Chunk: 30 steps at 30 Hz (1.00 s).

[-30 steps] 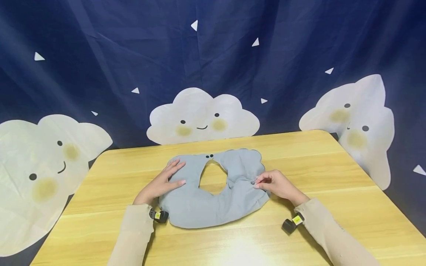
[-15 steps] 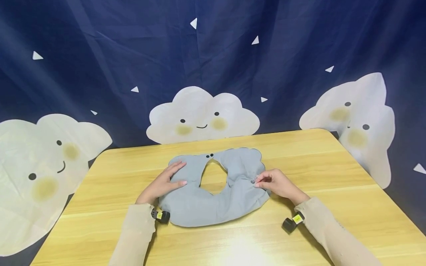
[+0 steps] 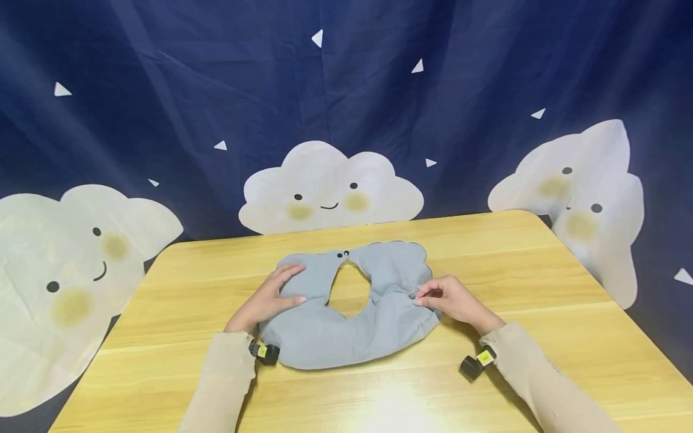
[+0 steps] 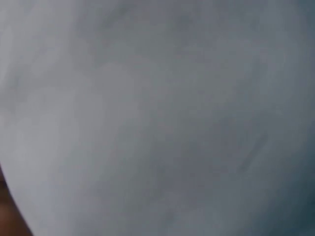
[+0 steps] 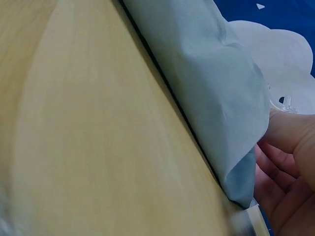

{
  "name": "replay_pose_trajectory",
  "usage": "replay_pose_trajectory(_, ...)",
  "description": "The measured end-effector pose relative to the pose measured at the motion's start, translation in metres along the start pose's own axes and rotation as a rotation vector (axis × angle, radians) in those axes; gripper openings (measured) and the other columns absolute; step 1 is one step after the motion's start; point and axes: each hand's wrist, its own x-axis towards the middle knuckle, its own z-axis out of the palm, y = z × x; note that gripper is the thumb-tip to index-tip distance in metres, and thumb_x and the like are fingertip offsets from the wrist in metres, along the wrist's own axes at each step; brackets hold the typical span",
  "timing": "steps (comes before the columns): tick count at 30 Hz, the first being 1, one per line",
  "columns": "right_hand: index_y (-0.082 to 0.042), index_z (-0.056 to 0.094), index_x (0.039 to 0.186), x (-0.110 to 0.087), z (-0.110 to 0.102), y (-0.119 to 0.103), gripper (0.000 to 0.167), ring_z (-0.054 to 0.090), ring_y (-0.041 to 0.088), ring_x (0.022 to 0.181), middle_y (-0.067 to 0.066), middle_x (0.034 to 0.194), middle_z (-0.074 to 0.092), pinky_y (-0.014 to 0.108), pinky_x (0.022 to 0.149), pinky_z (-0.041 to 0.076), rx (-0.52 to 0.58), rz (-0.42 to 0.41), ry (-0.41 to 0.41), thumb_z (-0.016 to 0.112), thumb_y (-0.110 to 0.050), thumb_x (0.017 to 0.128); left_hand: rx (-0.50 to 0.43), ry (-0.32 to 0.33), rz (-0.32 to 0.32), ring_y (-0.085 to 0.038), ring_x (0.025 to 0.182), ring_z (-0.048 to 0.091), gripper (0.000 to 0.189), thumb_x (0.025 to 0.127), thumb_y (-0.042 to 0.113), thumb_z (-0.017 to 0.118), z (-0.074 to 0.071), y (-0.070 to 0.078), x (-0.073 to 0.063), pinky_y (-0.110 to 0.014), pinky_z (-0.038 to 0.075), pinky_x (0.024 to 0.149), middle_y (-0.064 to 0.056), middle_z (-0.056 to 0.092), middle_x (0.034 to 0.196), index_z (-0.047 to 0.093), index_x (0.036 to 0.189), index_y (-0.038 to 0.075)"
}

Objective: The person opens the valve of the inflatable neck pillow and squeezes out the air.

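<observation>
A grey inflatable neck pillow (image 3: 319, 343) lies on the table, its U closed into a ring around an opening. Two dark snap buttons (image 3: 343, 254) sit at its far edge. My left hand (image 3: 271, 300) rests on the pillow's left lobe, thumb and fingers spread apart. At the right lobe, my right hand (image 3: 452, 300) pinches the pillow's small clear air valve (image 5: 288, 104) between thumb and fingers. The cloth puckers around that spot. Blurred grey fabric fills nearly all of the left wrist view.
The pale wooden table (image 3: 541, 361) has rounded far corners. Behind it hangs a dark blue curtain (image 3: 368, 90) printed with smiling white clouds and small triangles. Each wrist wears a black camera, and the right one (image 3: 472, 365) hangs close over the tabletop.
My left hand and the pillow's left lobe have shifted slightly to the right. The right hand keeps its pinch on the valve in nearly the same place.
</observation>
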Motion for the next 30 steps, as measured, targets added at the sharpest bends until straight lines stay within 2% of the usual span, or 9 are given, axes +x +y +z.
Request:
replay_pose_trajectory(6, -0.003, 0.072, 0.083, 0.0, -0.001, 0.0, 0.006, 0.064, 0.006, 0.077, 0.009, 0.087, 0.071, 0.022, 0.072, 0.053, 0.001, 0.008, 0.001, 0.073, -0.008, 0.081, 0.005, 0.019, 0.002, -0.039, 0.136, 0.023, 0.066, 0.084, 0.018, 0.072, 0.007, -0.029, 0.006, -0.064, 0.02, 0.105, -0.017, 0.033, 0.146, 0.041, 0.142, 0.007)
replay_pose_trajectory(12, -0.004, 0.072, 0.083, 0.0, -0.001, 0.0, 0.005, 0.065, 0.006, 0.078, 0.008, 0.088, 0.072, 0.022, 0.073, 0.053, -0.012, 0.006, 0.002, 0.073, -0.008, 0.081, -0.063, 0.033, -0.053, -0.035, 0.139, 0.021, 0.07, 0.082, 0.026, 0.074, 0.009, -0.037, 0.008, -0.061, 0.016, 0.108, -0.011, 0.031, 0.148, 0.041, 0.142, 0.015)
replay_pose_trajectory(17, -0.004, 0.072, 0.083, 0.0, -0.001, 0.0, 0.005, 0.065, 0.006, 0.078, 0.009, 0.088, 0.072, 0.022, 0.073, 0.053, -0.01, 0.0, -0.001, 0.073, -0.008, 0.081, -0.104, 0.046, -0.098, -0.032, 0.14, 0.019, 0.07, 0.08, 0.027, 0.076, 0.01, -0.039, 0.008, -0.059, 0.015, 0.109, -0.009, 0.03, 0.149, 0.043, 0.141, 0.017)
replay_pose_trajectory(23, -0.003, 0.072, 0.084, 0.001, -0.001, 0.001, 0.005, 0.065, 0.005, 0.079, 0.01, 0.089, 0.071, 0.022, 0.073, 0.053, 0.006, -0.007, -0.01, 0.072, -0.008, 0.081, -0.117, 0.04, -0.117, -0.036, 0.14, 0.018, 0.068, 0.081, 0.024, 0.075, 0.01, -0.038, 0.01, -0.061, 0.013, 0.109, -0.014, 0.027, 0.15, 0.044, 0.14, 0.012)
replay_pose_trajectory(28, -0.002, 0.071, 0.084, 0.0, -0.001, 0.002, 0.006, 0.065, 0.007, 0.08, 0.012, 0.089, 0.071, 0.022, 0.074, 0.053, 0.01, -0.013, -0.011, 0.072, -0.007, 0.081, -0.154, 0.022, -0.152, -0.04, 0.14, 0.014, 0.067, 0.083, 0.014, 0.073, 0.005, -0.015, 0.007, -0.062, 0.011, 0.109, -0.021, 0.022, 0.151, 0.042, 0.141, 0.003)
replay_pose_trajectory(30, -0.002, 0.072, 0.084, 0.001, 0.0, 0.001, 0.006, 0.065, 0.007, 0.08, 0.012, 0.089, 0.071, 0.022, 0.074, 0.053, 0.011, -0.01, -0.01, 0.073, -0.007, 0.081, -0.173, 0.018, -0.153, -0.041, 0.14, 0.013, 0.067, 0.083, 0.011, 0.072, 0.005, -0.013, 0.007, -0.062, 0.01, 0.109, -0.022, 0.022, 0.151, 0.041, 0.141, 0.002)
